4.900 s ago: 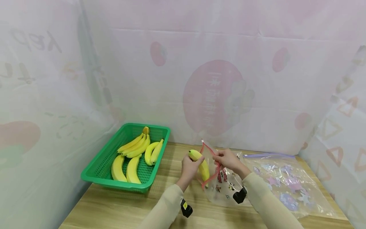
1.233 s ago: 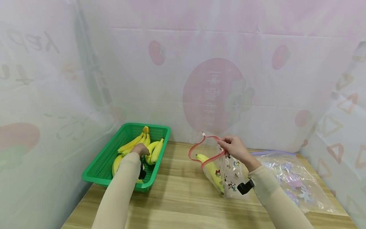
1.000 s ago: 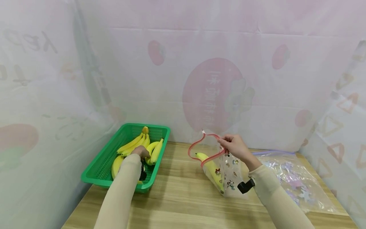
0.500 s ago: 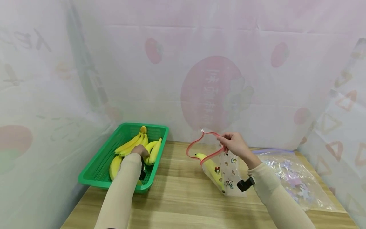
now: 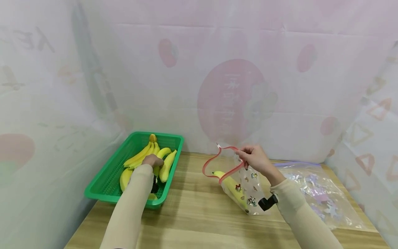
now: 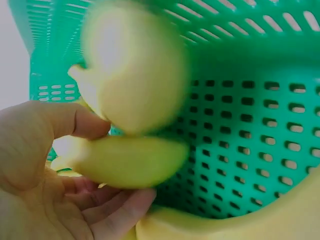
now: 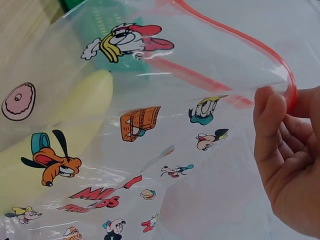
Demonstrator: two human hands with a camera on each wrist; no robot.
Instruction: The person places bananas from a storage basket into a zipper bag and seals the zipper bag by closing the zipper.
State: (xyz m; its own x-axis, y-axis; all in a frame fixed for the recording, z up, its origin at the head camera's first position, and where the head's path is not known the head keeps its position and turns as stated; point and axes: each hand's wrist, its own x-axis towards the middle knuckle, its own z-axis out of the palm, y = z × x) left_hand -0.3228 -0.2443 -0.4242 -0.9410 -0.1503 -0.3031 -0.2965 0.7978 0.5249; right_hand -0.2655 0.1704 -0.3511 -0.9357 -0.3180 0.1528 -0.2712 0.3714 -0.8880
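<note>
Left hand (image 6: 55,185) pinches banana (image 6: 130,162), long axis running outward from palm; bag (image 5: 247,186), pinched by right hand (image 5: 256,160), lies right of grip.

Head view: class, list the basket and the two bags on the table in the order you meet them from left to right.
Perforated green plastic basket → red-edged cartoon-print zip bag → purple-edged transparent bag

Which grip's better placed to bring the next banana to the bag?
Probably left: the left grip holds a banana inside the green basket; the right grip is occupied, pinching the red rim of the open zip bag.
</note>
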